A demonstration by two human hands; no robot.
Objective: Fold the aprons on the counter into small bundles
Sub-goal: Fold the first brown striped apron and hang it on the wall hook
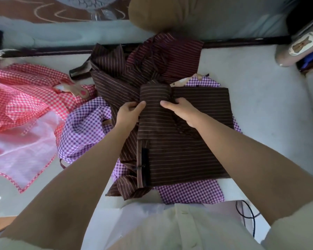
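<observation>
A dark brown striped apron (184,150) lies partly folded in the middle of the white counter (257,105). My left hand (128,114) pinches its left fold edge between thumb and fingers. My right hand (181,110) grips the bunched cloth near the top of the fold. Underneath it spreads a purple checked apron (83,130). A maroon striped apron (173,56) lies crumpled behind. At the left a red checked apron (25,98) lies loose, with a sheer pink panel (22,152).
A brown cushion (170,13) sits beyond the counter's dark back edge. A rolled item with an oval label (296,47) lies at the far right. A black cable (248,213) hangs by the near edge at the right.
</observation>
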